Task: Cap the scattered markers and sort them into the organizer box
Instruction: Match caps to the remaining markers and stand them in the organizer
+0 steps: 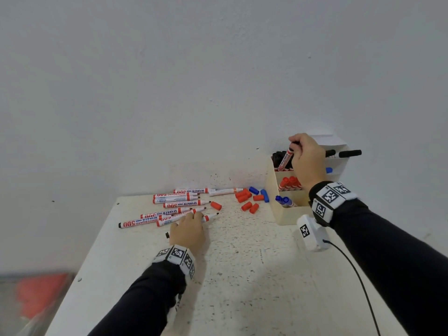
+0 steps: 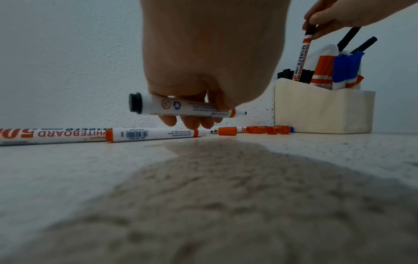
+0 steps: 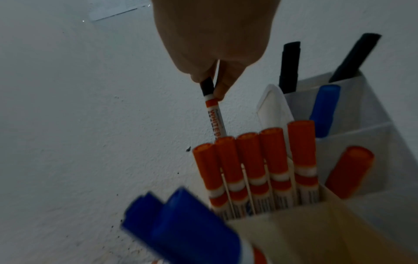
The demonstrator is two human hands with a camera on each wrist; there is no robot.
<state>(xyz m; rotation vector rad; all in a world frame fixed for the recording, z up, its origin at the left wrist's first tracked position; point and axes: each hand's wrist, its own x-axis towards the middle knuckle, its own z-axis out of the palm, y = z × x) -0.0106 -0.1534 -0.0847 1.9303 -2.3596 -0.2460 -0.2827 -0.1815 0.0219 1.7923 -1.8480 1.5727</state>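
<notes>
My right hand [image 1: 297,146] pinches the black cap of a whiteboard marker [image 1: 285,159], upright with its lower end in the back compartment of the cream organizer box [image 1: 286,215]. The right wrist view shows that black-capped marker [image 3: 213,114] behind red-capped markers [image 3: 255,160] and blue-capped ones [image 3: 181,219]. My left hand [image 1: 191,220] grips an uncapped marker [image 2: 181,107] with a black tip, held just above the table. Several more uncapped markers [image 1: 179,204] lie beside it. Loose red caps [image 1: 247,200] and blue caps [image 1: 254,190] lie near the box.
A second white holder [image 1: 338,163] with black markers [image 1: 349,153] stands behind the box against the wall. The table's left edge [image 1: 97,238] drops off; a blurred red object [image 1: 41,294] lies below. A black cable [image 1: 358,277] trails from my right wrist.
</notes>
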